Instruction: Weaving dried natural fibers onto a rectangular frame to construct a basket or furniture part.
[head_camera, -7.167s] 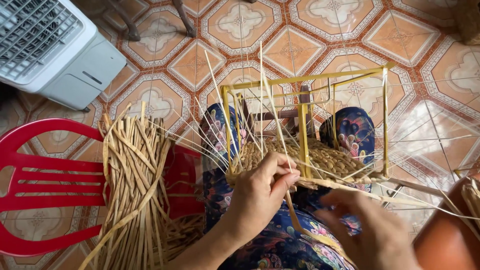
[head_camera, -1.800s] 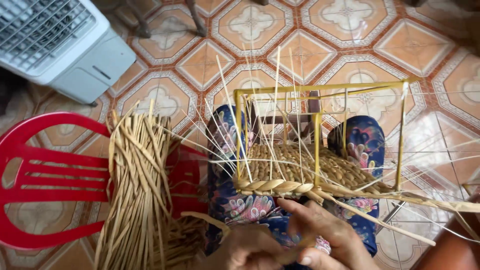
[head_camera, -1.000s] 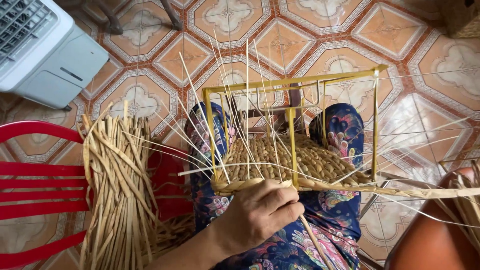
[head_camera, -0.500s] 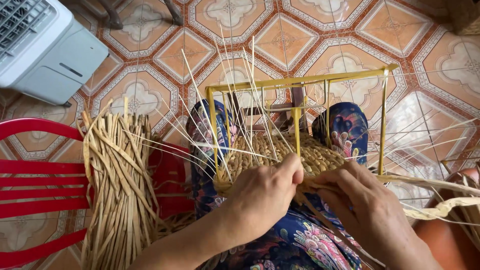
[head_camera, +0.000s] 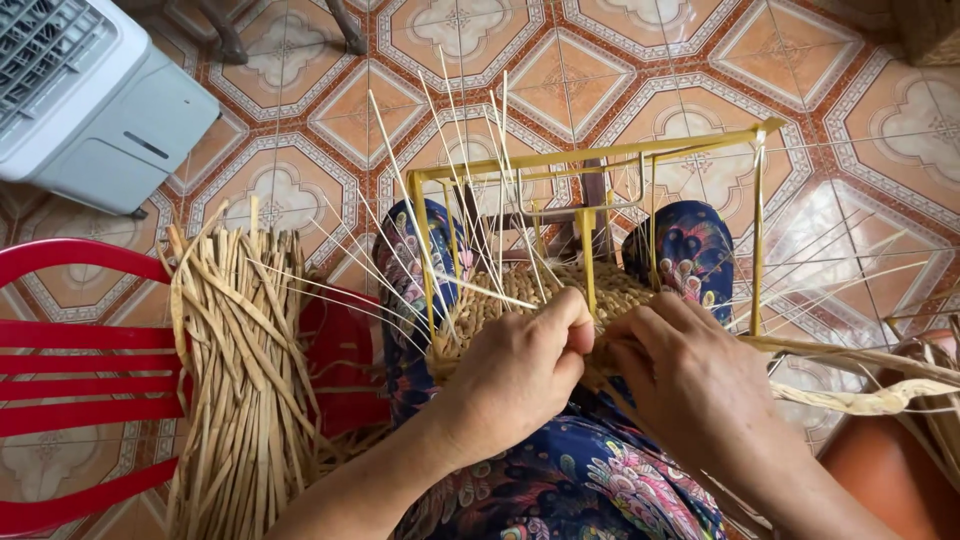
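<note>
The person wears dark blue floral-patterned trousers with pink and white motifs; forearms bare, unsleeved.

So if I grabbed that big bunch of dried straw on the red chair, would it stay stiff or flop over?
The bunch of straw would probably flop: its strands already bend over the red chair edge. It looks light, being thin dry stalks. Loose strands would likely slip out, since nothing visibly ties them.

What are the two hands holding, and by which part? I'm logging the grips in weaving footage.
Both the left hand and right hand pinch straw strands at the near rim of the woven basket on the yellow frame.
</note>
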